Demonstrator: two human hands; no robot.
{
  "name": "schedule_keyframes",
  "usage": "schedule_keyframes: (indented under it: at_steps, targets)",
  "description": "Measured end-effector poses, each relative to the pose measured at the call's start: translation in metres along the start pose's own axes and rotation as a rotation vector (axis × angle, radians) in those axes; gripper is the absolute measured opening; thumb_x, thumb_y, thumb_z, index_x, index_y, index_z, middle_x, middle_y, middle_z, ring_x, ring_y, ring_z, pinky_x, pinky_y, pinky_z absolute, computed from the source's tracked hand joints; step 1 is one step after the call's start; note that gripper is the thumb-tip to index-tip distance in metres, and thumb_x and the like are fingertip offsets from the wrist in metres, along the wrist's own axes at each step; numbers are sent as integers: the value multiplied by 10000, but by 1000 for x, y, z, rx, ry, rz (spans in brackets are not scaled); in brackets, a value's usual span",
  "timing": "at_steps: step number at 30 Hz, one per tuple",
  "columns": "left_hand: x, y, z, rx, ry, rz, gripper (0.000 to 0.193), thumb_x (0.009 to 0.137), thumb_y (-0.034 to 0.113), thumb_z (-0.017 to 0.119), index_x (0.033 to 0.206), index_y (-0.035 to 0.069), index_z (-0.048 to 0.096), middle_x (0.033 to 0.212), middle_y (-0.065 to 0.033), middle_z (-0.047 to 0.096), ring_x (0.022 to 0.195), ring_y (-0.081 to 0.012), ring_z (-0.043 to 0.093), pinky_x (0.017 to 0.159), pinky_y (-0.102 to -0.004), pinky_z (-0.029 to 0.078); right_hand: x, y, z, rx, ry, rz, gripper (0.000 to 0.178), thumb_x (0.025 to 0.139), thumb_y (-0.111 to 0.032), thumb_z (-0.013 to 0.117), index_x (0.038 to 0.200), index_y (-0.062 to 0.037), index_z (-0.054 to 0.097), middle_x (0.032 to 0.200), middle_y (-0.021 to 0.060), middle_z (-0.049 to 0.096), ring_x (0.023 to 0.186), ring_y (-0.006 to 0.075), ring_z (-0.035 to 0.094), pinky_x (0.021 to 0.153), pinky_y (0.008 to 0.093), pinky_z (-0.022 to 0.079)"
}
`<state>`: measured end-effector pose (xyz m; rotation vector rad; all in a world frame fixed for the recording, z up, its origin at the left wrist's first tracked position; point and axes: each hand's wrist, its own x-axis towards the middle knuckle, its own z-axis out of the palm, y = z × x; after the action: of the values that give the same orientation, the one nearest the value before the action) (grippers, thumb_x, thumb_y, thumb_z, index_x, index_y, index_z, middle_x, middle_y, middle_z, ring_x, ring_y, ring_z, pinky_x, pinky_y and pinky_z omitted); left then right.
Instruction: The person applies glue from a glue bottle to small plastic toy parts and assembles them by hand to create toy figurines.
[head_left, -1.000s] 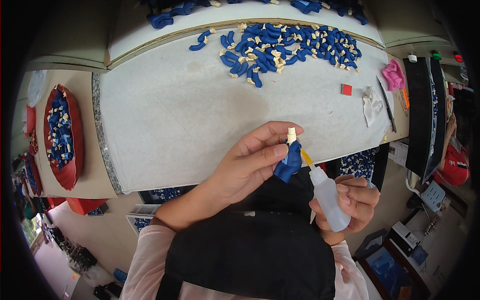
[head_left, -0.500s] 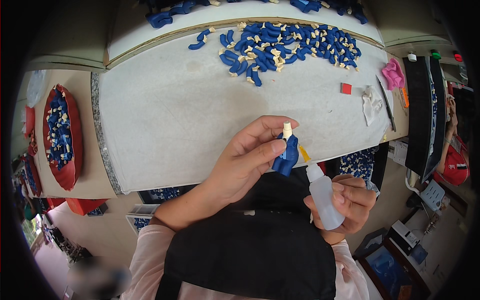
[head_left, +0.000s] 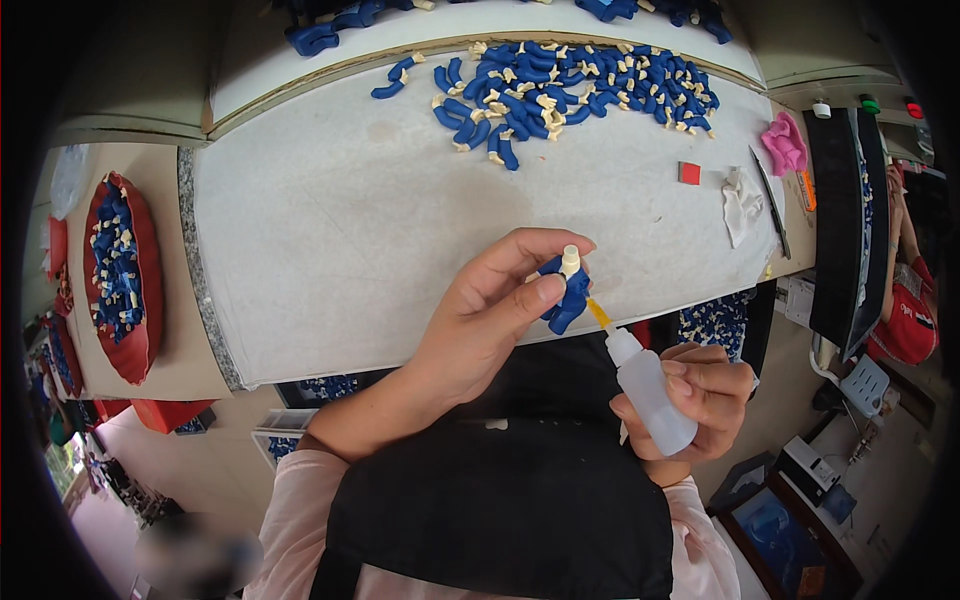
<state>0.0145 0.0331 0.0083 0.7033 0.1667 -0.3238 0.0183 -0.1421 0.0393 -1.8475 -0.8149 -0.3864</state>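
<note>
Between the thumb and fingers of my left hand point(head_left: 497, 297) is a small blue figurine body point(head_left: 571, 300) with a cream neck peg pointing up. My right hand point(head_left: 702, 398) is wrapped round a translucent white squeeze bottle point(head_left: 655, 400), tilted up to the left. Its yellow nozzle tip point(head_left: 598, 312) reaches the figurine's right side; whether it touches cannot be made out. Farther off on the white-covered table point(head_left: 330, 230) lies a heap of blue figurine arms point(head_left: 560, 90) with cream hands.
A red block point(head_left: 689, 173), a crumpled white tissue point(head_left: 741, 206), a dark thin tool point(head_left: 768, 200) and a pink cloth point(head_left: 784, 143) lie at the table's right. A red bag point(head_left: 148, 290) of blue parts rests at the left. Another person in red point(head_left: 905, 310) sits at far right.
The bottle's nozzle has come up and left against or close to the figurine. My left hand has turned the figurine, so its side now faces the nozzle.
</note>
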Motion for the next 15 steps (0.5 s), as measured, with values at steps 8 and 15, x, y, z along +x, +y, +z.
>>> schedule_keyframes:
  at_steps: [8,15]
  targets:
    - [0,-2,1,17,9,-5,254,852,131,487,1094,56,462,971,-58,508,948,-132,477,835,-263,367,-2,-1,0,15,4,16,410,597,-94,767,902,-13,505,795,82,438,576,124,475,460,216,439]
    - [2,-2,2,12,8,-22,250,851,129,487,1090,58,462,967,-54,506,941,-129,478,833,-266,372,-1,4,-1,15,29,9,417,591,-96,772,902,-17,505,797,80,436,568,122,473,463,218,447]
